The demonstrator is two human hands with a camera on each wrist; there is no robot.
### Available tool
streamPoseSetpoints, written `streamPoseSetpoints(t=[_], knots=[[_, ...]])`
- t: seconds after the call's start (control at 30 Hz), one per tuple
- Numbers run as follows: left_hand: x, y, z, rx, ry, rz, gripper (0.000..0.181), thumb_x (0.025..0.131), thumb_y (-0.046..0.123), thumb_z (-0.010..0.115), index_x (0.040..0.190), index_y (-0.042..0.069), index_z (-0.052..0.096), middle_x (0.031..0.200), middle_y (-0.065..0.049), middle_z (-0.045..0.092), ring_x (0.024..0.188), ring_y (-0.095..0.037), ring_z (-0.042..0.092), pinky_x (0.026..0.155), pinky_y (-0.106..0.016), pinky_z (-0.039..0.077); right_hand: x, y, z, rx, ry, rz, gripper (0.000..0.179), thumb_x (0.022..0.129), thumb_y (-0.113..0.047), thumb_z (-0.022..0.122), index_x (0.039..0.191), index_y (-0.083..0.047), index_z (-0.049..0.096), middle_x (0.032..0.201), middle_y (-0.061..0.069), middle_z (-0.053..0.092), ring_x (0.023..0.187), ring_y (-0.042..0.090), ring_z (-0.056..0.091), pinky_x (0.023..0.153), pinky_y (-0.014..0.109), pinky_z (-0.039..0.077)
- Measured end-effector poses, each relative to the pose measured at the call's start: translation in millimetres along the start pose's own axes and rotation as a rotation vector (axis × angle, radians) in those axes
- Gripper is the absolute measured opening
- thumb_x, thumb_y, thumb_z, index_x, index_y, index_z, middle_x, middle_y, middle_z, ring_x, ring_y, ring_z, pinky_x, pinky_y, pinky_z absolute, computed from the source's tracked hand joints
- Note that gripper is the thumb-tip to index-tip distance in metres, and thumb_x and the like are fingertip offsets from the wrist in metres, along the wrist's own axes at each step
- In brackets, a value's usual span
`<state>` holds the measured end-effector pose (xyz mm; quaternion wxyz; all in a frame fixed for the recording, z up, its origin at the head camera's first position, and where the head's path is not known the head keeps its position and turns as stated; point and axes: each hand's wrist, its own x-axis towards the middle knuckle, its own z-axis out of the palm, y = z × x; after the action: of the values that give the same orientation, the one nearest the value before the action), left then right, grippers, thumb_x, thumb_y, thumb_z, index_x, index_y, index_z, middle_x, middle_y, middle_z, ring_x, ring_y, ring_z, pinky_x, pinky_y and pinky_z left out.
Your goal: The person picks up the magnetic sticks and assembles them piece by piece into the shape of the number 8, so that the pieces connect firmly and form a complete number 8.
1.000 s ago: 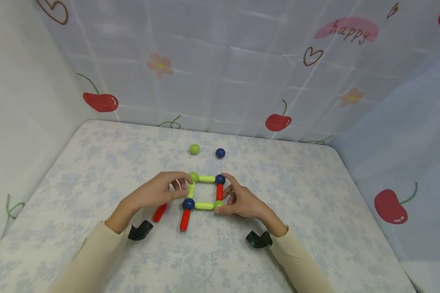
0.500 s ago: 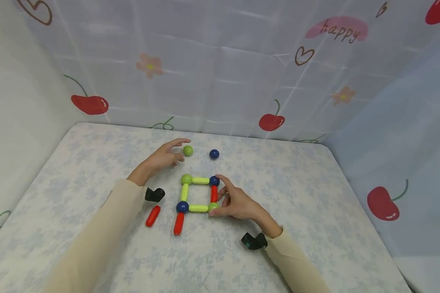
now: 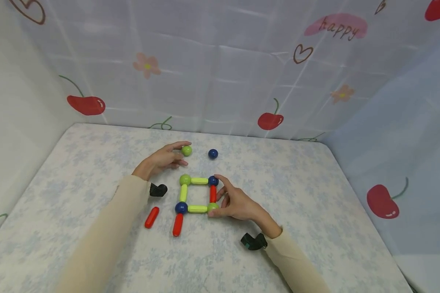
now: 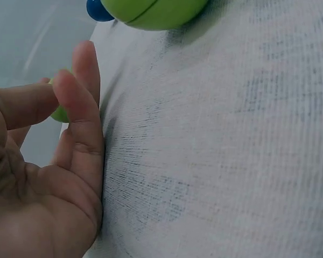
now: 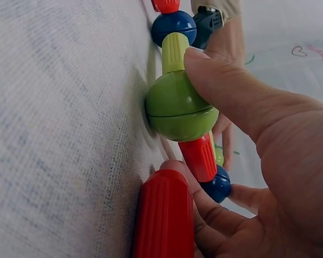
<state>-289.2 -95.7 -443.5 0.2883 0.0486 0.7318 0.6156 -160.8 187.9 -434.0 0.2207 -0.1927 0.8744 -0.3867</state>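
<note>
**At the loose green ball [image 3: 186, 150] and along the square [image 3: 197, 209]: positions of my left hand [image 3: 165, 158] and right hand [image 3: 238, 204]**

My left fingers are parted around the loose green ball, the index finger fairly straight along its far side and the thumb toward its near side; whether they touch it I cannot tell. My right thumb and index finger hold the right side of the square by its ends, the thumb at the near green ball [image 3: 212, 207] and the index finger at the far blue ball [image 3: 213, 180], with a red side stick [image 3: 213, 194] between. Beneath this hand, the right wrist view shows another red stick [image 5: 167, 215], partly cut off by the picture's edge; I cannot tell whether my fingers touch it.

The square lies flat, nearer to me than the loose green ball. Its other sides are three yellow-green sticks [image 3: 183, 193]; its left corners are a far green ball [image 3: 185, 179] and a near blue ball [image 3: 181, 207], from which a red end stick [image 3: 177, 225] points toward me. Left of that lies a loose red stick [image 3: 152, 217]. Right of the loose green ball sits a loose blue ball [image 3: 213, 154].

A black device projects at each cuff of my pale sleeves [image 3: 106, 232]. Beyond the patterned table [image 3: 278, 183] hangs a curtain [image 3: 205, 81] printed with cherries, flowers and hearts.
</note>
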Motion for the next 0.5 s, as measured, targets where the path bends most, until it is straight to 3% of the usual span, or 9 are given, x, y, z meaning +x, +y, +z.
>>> streamPoseSetpoints(t=[0.27,0.37,0.5], knots=[[-3.3,-3.7,6.9,0.051,0.017,0.074,0.04,0.104,0.006,0.05,0.144,0.01,0.049,0.133,-0.013,0.046,0.1,-0.019,0.063,0.08,-0.028,0.052,0.2,1.5,-0.6,-0.012,0.001,-0.01,0.107,0.082,-0.033,0.085,0.16,-0.021,0.014,0.114,0.009,0.062,0.074,0.012,0.062,0.069,0.029,0.052],[-7.2,-5.4,7.9,0.064,0.041,0.078,0.036,0.102,0.004,0.055,0.138,0.007,0.054,0.123,-0.013,0.05,0.096,-0.019,0.062,0.08,-0.028,0.054,-0.2,0.8,-0.3,-0.016,-0.002,-0.012,0.107,0.082,-0.034,0.084,0.16,-0.021,0.013,0.114,0.009,0.062,0.075,0.012,0.063,0.07,0.028,0.052],[-17.1,-2.6,7.2,0.17,0.068,0.078,0.034,0.101,0.006,0.057,0.135,0.008,0.058,0.127,-0.015,0.05,0.094,-0.02,0.064,0.083,-0.03,0.055,-1.1,-0.9,-0.1,-0.018,0.005,-0.01,0.106,0.082,-0.033,0.084,0.16,-0.02,0.014,0.114,0.009,0.062,0.076,0.012,0.063,0.071,0.029,0.053]])
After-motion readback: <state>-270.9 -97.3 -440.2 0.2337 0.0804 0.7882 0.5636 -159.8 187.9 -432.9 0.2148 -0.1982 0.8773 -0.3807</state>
